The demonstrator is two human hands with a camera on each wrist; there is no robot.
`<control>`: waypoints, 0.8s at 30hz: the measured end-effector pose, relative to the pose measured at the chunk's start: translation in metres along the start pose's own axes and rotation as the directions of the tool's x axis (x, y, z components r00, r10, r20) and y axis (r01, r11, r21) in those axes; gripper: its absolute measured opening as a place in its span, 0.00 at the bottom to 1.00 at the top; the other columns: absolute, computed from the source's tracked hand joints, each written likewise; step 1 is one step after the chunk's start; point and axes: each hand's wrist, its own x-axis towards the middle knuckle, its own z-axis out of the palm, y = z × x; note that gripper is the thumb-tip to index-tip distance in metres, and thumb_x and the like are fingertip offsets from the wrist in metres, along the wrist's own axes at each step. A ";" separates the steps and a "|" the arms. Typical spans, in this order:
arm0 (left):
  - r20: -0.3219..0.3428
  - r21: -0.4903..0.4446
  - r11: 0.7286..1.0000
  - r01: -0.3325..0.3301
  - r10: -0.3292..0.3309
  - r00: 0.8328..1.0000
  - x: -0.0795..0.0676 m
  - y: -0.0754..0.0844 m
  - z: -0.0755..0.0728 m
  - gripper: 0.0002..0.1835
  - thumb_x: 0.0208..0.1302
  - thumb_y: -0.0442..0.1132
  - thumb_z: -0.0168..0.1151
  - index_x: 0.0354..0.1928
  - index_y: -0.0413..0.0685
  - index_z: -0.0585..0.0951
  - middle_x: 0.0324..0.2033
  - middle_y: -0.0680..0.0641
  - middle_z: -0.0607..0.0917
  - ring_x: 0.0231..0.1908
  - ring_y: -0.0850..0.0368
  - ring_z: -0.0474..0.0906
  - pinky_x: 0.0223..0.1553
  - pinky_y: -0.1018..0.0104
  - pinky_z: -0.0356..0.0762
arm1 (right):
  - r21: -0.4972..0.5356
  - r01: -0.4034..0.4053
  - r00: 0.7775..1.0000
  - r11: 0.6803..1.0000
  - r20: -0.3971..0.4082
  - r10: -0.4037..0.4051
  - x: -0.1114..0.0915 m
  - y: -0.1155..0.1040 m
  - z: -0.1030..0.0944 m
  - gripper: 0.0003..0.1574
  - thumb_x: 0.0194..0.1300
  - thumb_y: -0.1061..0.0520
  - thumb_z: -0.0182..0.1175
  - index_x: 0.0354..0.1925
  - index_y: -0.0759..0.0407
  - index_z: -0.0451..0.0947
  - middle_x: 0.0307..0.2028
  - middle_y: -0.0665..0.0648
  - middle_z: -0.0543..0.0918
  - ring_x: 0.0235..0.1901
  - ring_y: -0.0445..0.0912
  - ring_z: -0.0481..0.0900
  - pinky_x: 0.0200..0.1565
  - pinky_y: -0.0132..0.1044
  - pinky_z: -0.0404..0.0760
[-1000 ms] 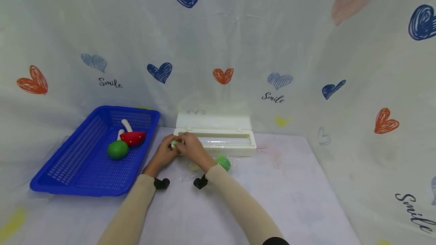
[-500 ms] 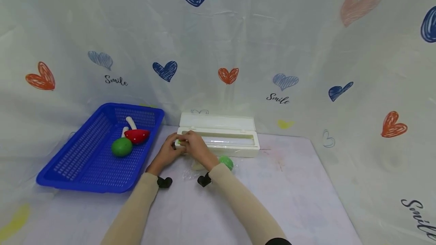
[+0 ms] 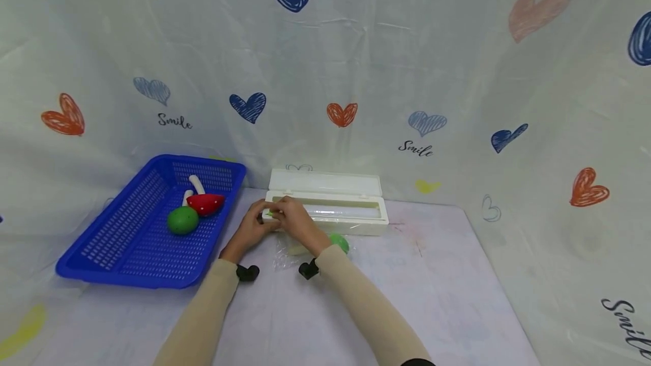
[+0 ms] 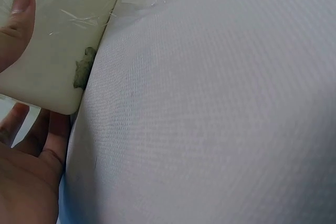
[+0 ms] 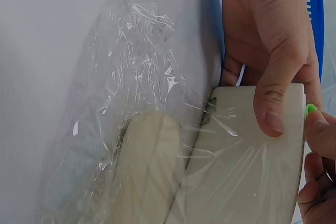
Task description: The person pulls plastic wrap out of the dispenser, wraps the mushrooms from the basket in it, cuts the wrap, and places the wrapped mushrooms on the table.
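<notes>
On the white table [image 3: 432, 298], right of the blue basket [image 3: 129, 273], a cling-film dispenser [image 3: 356, 226] is standing with its lid [image 3: 325, 183] raised, a film roll [image 3: 348, 211] lying inside. The left hand [image 3: 250, 229] is clamping its thumb and fingers on the dispenser's left end; the right hand [image 3: 299, 226] is pinching a small green tab [image 5: 311, 108] there. The basket is holding a red toy mushroom [image 3: 205, 205] and a green toy mushroom [image 3: 183, 221].

On the pale table [image 3: 432, 292] — a blue basket [image 3: 144, 261], a white box [image 3: 351, 226], clear film [image 5: 131, 66].
</notes>
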 end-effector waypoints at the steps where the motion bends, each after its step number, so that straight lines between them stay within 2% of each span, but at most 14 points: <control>1: 0.001 -0.003 1.000 0.009 -0.009 1.000 0.000 0.001 0.001 0.27 0.62 0.33 0.74 0.63 0.39 0.78 0.74 0.30 0.63 0.76 0.32 0.55 0.67 0.35 0.65 | 0.005 -0.002 1.000 1.000 0.004 0.002 -0.001 0.001 -0.001 0.11 0.70 0.62 0.66 0.49 0.63 0.87 0.47 0.59 0.87 0.47 0.49 0.85 0.51 0.30 0.82; 5: 0.002 -0.015 0.998 0.059 -0.059 0.998 0.001 0.003 0.002 0.28 0.62 0.34 0.74 0.63 0.38 0.78 0.75 0.30 0.61 0.77 0.33 0.54 0.68 0.37 0.64 | 0.025 0.018 1.000 1.000 0.005 -0.018 -0.003 0.005 -0.004 0.10 0.69 0.64 0.65 0.48 0.65 0.87 0.47 0.60 0.87 0.49 0.50 0.85 0.53 0.32 0.83; 8: -0.003 -0.012 0.996 0.084 -0.084 0.996 0.002 0.002 0.003 0.27 0.61 0.35 0.75 0.61 0.40 0.78 0.75 0.31 0.61 0.75 0.34 0.57 0.65 0.41 0.67 | 0.035 0.039 0.999 0.999 0.006 -0.039 -0.005 0.008 -0.007 0.11 0.69 0.65 0.65 0.49 0.66 0.86 0.47 0.62 0.87 0.50 0.52 0.85 0.55 0.35 0.83; 12: -0.008 -0.007 0.998 0.057 -0.057 0.998 0.003 0.001 0.001 0.23 0.59 0.35 0.77 0.55 0.42 0.80 0.71 0.33 0.68 0.66 0.40 0.65 0.54 0.57 0.70 | 0.020 0.034 0.999 0.999 0.012 -0.034 -0.007 0.011 -0.010 0.10 0.69 0.65 0.65 0.48 0.66 0.86 0.47 0.62 0.87 0.50 0.52 0.85 0.55 0.35 0.83; 16: -0.010 -0.020 0.999 0.034 -0.034 0.999 0.003 -0.001 0.001 0.20 0.58 0.33 0.77 0.50 0.43 0.80 0.68 0.34 0.70 0.62 0.43 0.67 0.48 0.70 0.70 | 0.025 0.023 1.000 0.999 0.018 -0.023 -0.013 0.017 -0.014 0.09 0.69 0.66 0.64 0.46 0.66 0.86 0.46 0.61 0.87 0.48 0.52 0.85 0.51 0.34 0.84; 19: -0.011 -0.042 0.998 0.035 -0.036 0.999 0.002 0.000 0.001 0.20 0.57 0.32 0.77 0.50 0.42 0.79 0.68 0.33 0.69 0.63 0.42 0.68 0.48 0.74 0.71 | 0.024 0.025 0.999 0.999 0.020 -0.026 -0.017 0.020 -0.018 0.08 0.69 0.66 0.65 0.46 0.66 0.86 0.45 0.61 0.86 0.46 0.51 0.85 0.48 0.32 0.84; 24: -0.012 -0.068 0.998 0.001 -0.002 1.000 0.003 -0.001 0.004 0.21 0.57 0.29 0.77 0.51 0.37 0.79 0.66 0.32 0.70 0.61 0.39 0.70 0.47 0.74 0.73 | 0.020 0.024 0.999 1.000 0.027 -0.024 -0.021 0.023 -0.023 0.08 0.69 0.66 0.64 0.46 0.66 0.86 0.44 0.61 0.86 0.45 0.51 0.85 0.48 0.32 0.83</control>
